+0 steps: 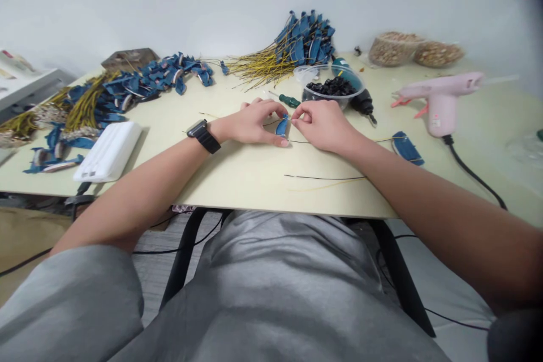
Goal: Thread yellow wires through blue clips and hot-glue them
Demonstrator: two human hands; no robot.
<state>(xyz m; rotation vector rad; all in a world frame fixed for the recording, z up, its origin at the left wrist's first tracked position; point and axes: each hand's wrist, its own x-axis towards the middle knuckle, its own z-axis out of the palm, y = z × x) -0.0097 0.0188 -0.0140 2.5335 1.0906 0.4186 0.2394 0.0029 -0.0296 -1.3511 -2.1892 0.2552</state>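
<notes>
Near the middle of the pale table (254,181), my left hand (258,122) has its thumb and fingers closed round the two ends of a small blue piece (281,126). My right hand (316,124) is pinched at the right side of the same piece; what sits between its fingertips is too small to make out. Thin wires stick out beneath and beside both hands. Another blue piece (407,148) with a wire lies beside my right forearm. A dark wire (324,177) and a faint yellow one rest nearer the front edge.
Behind my hands stand a tub of black pieces (333,86), a green screwdriver (289,100) and a bundle of blue pieces on yellow stems (303,39). A pink glue gun (443,96) is at right. A white power bank (109,151) and heaped blue pieces (136,82) lie left.
</notes>
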